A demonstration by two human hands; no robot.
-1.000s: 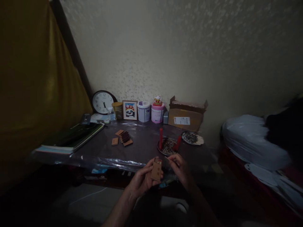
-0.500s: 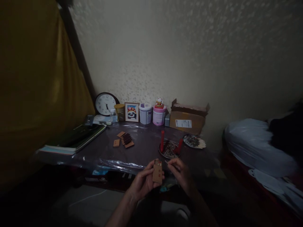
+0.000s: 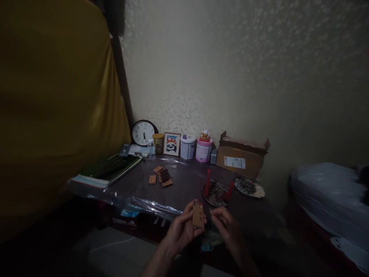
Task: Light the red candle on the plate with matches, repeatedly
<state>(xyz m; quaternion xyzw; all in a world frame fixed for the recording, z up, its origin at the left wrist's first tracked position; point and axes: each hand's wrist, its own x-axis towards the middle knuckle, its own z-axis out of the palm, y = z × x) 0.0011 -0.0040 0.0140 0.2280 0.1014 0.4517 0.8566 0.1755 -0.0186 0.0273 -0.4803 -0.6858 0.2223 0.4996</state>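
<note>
Everything has slid rightward in my view: in front of the plate [image 3: 209,202], the left hand [image 3: 182,227] grips a matchbox [image 3: 198,216] — probably light, crushable, best held by its edges — and the right hand [image 3: 227,226], also there, pinches a match [image 3: 211,211], likely brittle.

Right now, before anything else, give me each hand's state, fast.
Left hand: closed, holding a matchbox.
Right hand: closed in a pinch grip, holding a matchstick.
</note>
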